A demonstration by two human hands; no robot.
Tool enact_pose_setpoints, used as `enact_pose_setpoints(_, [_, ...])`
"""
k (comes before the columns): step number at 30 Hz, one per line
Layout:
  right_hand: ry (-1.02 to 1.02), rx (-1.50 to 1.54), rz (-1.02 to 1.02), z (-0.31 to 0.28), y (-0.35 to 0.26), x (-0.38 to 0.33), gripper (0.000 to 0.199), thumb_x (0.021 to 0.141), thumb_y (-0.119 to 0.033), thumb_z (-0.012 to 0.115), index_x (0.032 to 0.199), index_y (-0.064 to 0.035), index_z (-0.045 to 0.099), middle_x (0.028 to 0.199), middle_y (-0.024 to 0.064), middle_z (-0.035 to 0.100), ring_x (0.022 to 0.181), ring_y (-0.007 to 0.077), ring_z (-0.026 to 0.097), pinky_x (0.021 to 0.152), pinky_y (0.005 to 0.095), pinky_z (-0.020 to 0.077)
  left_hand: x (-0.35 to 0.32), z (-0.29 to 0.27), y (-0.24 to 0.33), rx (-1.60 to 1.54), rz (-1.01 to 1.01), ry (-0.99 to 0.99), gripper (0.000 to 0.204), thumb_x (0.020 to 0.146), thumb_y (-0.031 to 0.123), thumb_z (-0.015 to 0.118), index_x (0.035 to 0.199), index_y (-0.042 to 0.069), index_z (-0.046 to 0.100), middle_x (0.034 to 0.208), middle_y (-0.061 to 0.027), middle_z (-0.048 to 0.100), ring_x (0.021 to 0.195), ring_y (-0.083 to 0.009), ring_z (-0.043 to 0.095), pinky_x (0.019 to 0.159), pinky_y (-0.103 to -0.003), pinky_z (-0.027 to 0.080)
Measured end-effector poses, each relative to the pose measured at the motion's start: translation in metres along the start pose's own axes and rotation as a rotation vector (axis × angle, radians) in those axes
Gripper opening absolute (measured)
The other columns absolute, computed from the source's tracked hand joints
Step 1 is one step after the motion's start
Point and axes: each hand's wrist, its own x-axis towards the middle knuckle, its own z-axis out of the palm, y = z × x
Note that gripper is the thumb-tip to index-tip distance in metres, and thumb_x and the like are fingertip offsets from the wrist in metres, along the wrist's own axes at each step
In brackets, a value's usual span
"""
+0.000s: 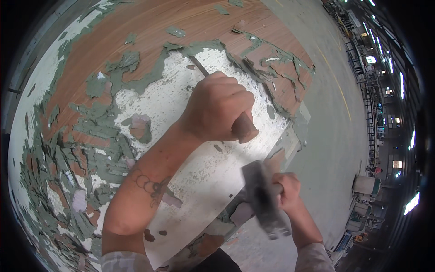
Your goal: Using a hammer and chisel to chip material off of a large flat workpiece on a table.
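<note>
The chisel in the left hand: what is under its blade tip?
Under the chisel tip lies a bare white patch of the panel, ringed by peeling grey-green paint. The left hand covers the chisel's shaft.

A wooden panel (149, 27) bears flaking green paint (97, 120) and white filler (158, 102).

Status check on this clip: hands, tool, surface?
Left hand gripping chisel, blade on panel. Right hand holding blurred hammer. Green flakes litter the panel.
</note>
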Motion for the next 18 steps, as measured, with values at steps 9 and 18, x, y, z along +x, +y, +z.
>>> enact_pose_setpoints(9, [0.038, 0.042, -0.189, -0.006, 0.011, 0.003, 0.034, 0.094, -0.038, 0.070, 0.087, -0.0065, 0.059, 0.066, 0.0049, 0.056, 0.050, 0.0238, 0.058, 0.047, 0.0360, 0.0455, 0.005, -0.006, 0.001, 0.021, 0.012, 0.009, 0.026, 0.057, 0.009, 0.068, 0.062, 0.011, 0.042, 0.059, -0.0054, 0.047, 0.055, -0.0285, 0.051, 0.058, -0.038, 0.039])
enact_pose_setpoints(18, [-0.124, -0.126, -0.032, -0.003, 0.025, 0.018, 0.042, 0.094, -0.048, 0.066, 0.094, -0.0057, 0.065, 0.078, 0.0088, 0.064, 0.060, 0.0278, 0.065, 0.056, 0.0396, 0.0500, -0.003, -0.004, -0.002, -0.009, 0.013, -0.013, 0.024, 0.055, 0.012, 0.069, 0.061, 0.012, 0.046, 0.059, -0.0040, 0.048, 0.056, -0.0282, 0.053, 0.059, -0.038, 0.041])
